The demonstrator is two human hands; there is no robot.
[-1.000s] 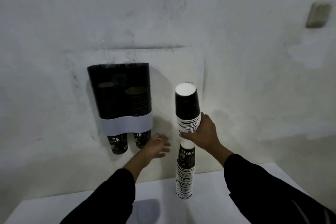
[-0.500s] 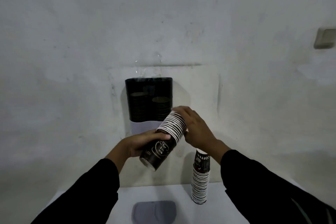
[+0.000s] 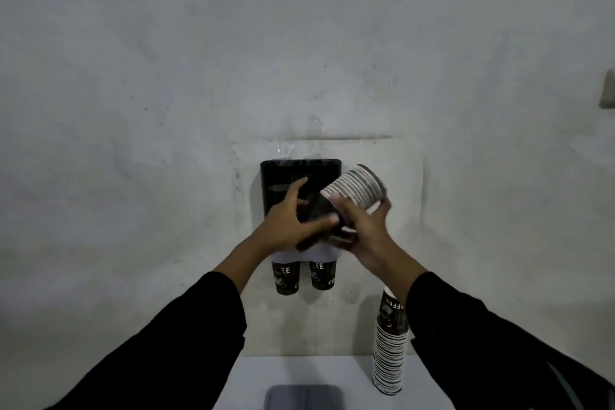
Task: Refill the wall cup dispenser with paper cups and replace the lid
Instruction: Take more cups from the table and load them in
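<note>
Both hands point(image 3: 332, 226) tilt a cup stack point(image 3: 349, 196) before the cup-filled dispenser point(image 3: 283, 173).

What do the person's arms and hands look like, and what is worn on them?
Both arms wear long black sleeves, the left sleeve and the right sleeve, which end partway up the forearm. The left hand and the right hand are bare: no gloves. No ring or watch shows.

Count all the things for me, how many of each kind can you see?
Wall cup dispenser: 1
Stacks of paper cups: 2, one held tilted, one standing on the table
Cups poking out under the dispenser: 2
Grey lid: 1
Hands: 2
Total: 8
</note>
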